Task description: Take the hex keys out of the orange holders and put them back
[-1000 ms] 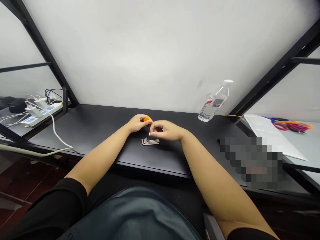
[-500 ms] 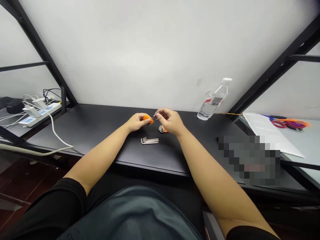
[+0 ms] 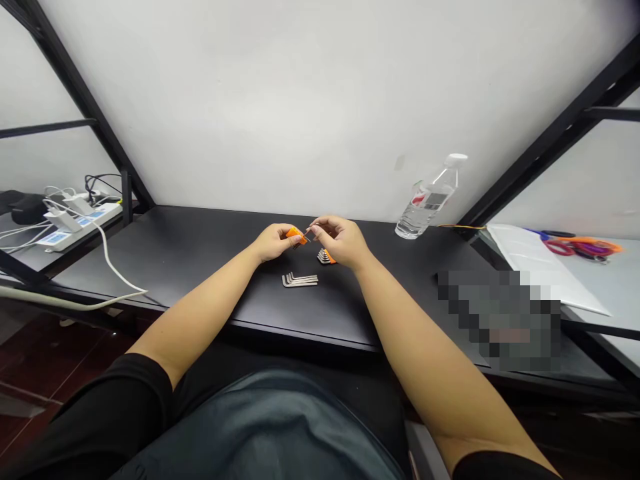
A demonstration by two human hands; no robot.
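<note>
My left hand [image 3: 273, 242] is closed around a small orange holder [image 3: 295, 233], held just above the black desk [image 3: 190, 260]. My right hand [image 3: 340, 240] pinches a thin metal hex key [image 3: 307, 234] whose tip meets the orange holder. On the desk below the hands lie several loose L-shaped hex keys [image 3: 300, 280] side by side. A second orange holder with hex keys [image 3: 325, 257] rests on the desk, partly hidden under my right hand.
A clear water bottle [image 3: 429, 199] leans against the wall at the back right. A power strip with plugs and white cables [image 3: 75, 217] sits on the left shelf. White paper [image 3: 540, 267] and scissors [image 3: 580, 247] lie on the right-hand table. Black frame bars stand at both sides.
My right hand rose from the loose hex keys on the desk with one key pinched and brought it to the orange holder. The second holder came into sight beneath it.
</note>
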